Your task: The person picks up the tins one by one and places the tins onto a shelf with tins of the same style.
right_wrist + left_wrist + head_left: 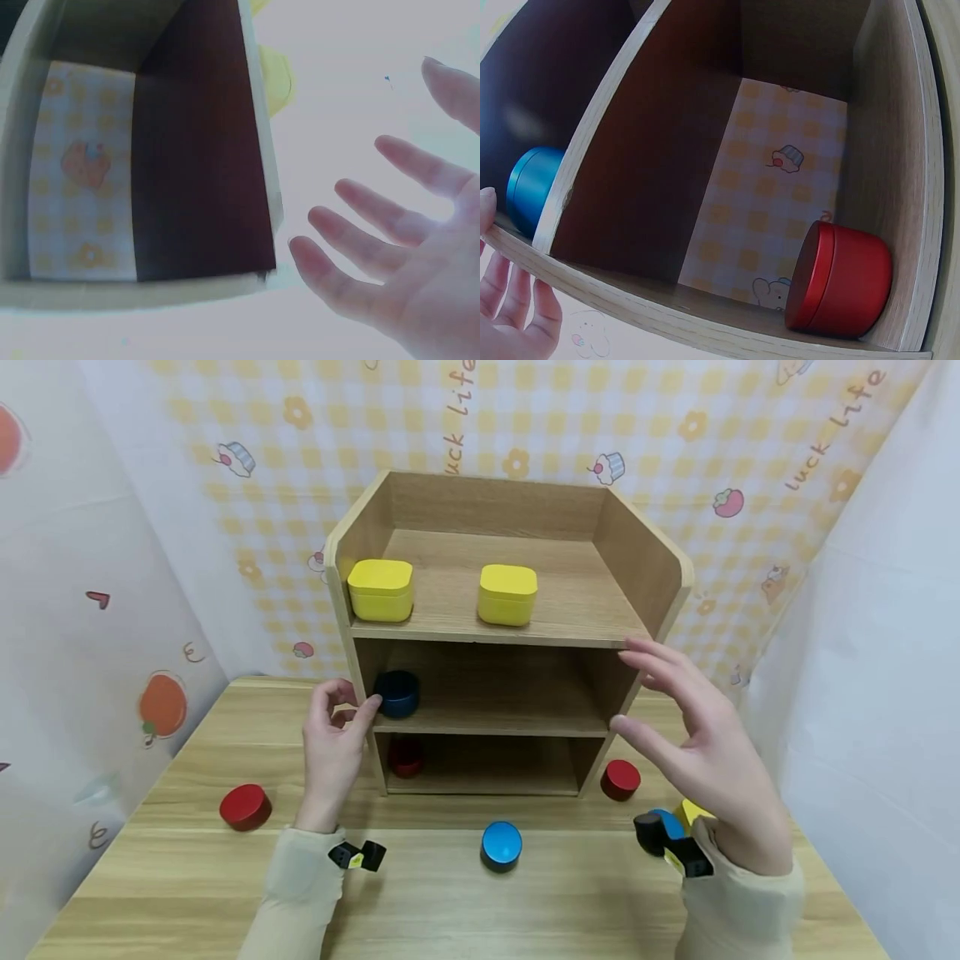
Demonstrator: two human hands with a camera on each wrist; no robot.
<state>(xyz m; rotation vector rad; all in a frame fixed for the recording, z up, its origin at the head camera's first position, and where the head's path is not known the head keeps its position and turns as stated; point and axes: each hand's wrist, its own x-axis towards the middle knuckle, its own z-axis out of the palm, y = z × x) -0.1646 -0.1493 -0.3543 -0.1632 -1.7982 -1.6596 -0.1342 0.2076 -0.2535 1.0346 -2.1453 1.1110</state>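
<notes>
A small wooden shelf unit (pixel 495 634) with three levels stands upright on the table. My left hand (pixel 335 743) grips its left side panel, thumb at the front edge and fingers curled along the outside. Just inside that thumb sits a dark blue round tin (pixel 398 694) on the middle level; a red round tin (pixel 844 281) sits on the bottom level. Two yellow boxes (pixel 381 591) rest on the top level. My right hand (pixel 701 752) is raised beside the right panel with fingers spread, and a gap shows between its fingertips and the shelf in the right wrist view.
On the wooden table (pixel 420 910) are a red tin (pixel 245 807) at left, a bright blue tin (pixel 501 847) in front of the shelf, and another red tin (pixel 620 780) at right. Near the right wrist, a blue item (pixel 667 823) and a yellow item (pixel 692 812) are partly hidden.
</notes>
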